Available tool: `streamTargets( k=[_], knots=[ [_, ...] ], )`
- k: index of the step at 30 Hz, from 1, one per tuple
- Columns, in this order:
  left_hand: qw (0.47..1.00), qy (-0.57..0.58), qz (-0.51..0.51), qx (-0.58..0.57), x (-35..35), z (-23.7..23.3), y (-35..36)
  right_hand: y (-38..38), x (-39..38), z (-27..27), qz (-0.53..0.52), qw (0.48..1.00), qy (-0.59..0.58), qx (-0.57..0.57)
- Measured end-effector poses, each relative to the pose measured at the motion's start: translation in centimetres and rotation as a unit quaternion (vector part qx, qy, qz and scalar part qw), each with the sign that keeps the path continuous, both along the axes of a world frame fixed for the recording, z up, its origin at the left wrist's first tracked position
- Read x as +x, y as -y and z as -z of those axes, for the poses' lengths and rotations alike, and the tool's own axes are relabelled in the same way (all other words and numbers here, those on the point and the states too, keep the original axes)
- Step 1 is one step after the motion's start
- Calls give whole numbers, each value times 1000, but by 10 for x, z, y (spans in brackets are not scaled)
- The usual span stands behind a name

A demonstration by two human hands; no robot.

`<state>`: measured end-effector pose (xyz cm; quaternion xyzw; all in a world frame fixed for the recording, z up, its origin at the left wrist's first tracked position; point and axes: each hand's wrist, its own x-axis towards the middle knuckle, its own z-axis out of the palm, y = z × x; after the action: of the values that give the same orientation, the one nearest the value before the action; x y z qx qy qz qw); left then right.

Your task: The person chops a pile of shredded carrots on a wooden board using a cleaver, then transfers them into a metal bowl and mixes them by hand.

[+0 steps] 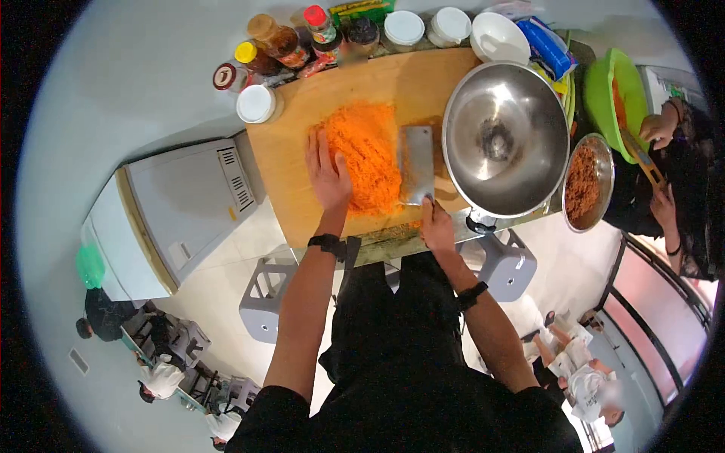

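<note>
A broad heap of finely chopped orange food, which looks like carrot, covers the middle of the wooden cutting board. My left hand rests against the heap's left side, its fingers stretched out. On the right, my right hand grips a cleaver by its handle. The wide blade lies along the heap's right edge, with orange bits around it. Just right of the cleaver stands a big steel bowl, and its inside shows no food.
Bottles and white-lidded jars line the board's back edge. A white bowl sits behind the steel one. At right, another person's hands work at a green basin, beside a bowl of brownish mince. Stools stand below.
</note>
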<state>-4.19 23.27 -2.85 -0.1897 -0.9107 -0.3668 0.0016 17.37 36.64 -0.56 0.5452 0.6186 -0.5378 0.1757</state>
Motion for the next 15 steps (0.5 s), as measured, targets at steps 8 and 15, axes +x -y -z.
streamTargets(
  k=[8,15],
  knots=[
    [999,18,15,28,-2,2,-14,36,-55,16,-110,940,-146,288],
    [998,40,40,42,8,-5,-29,38,-66,-1,-112,937,-179,278]
  ],
)
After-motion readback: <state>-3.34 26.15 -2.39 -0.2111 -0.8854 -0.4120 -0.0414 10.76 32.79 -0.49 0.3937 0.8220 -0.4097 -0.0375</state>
